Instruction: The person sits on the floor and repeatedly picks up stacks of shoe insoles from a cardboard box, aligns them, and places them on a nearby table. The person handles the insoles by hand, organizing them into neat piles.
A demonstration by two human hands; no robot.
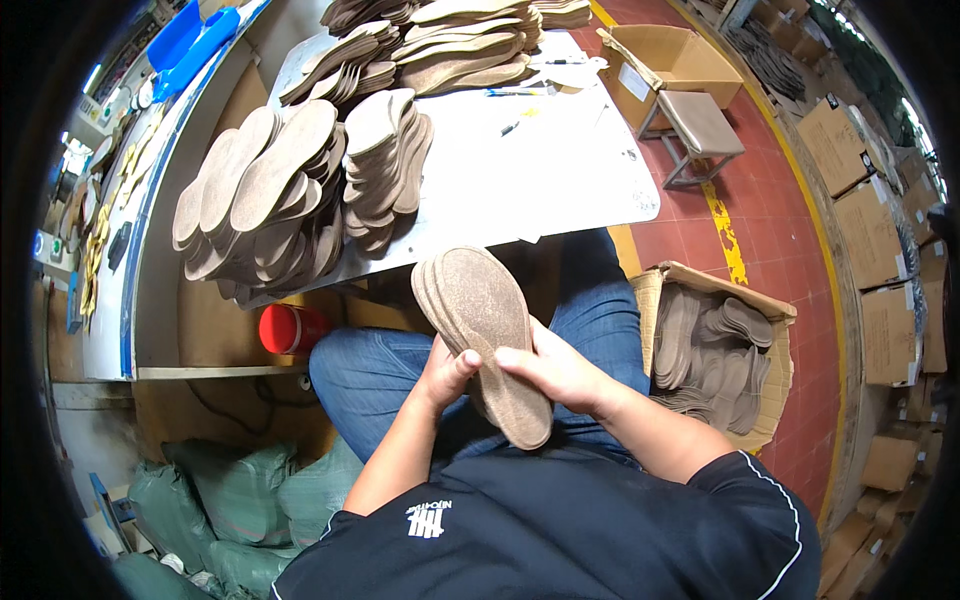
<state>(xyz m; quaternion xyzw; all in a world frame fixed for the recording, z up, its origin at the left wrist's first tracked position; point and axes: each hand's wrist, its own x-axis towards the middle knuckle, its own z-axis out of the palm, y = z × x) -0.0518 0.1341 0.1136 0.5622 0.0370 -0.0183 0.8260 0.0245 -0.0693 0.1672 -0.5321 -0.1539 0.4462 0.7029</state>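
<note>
Over my lap I hold a small stack of brown speckled insoles (478, 300), slightly fanned so that several edges show on the left. My left hand (445, 375) grips the stack's left side, thumb on the edge. My right hand (555, 368) wraps the right side, its thumb lying across the top insole; the fingers of both hands are mostly hidden underneath. Beyond my hands, on the white table (510, 190), tall piles of insoles (285, 165) stand at the left edge, next to a narrower pile (385, 160).
More insole stacks (460, 50) lie at the table's far side, near pens (515, 92). At my right, an open cardboard box (785, 350) holds insoles. A stool (700, 125) and another carton (690, 60) stand behind it. A red round container (290, 329) and green sacks (235, 490) are at left.
</note>
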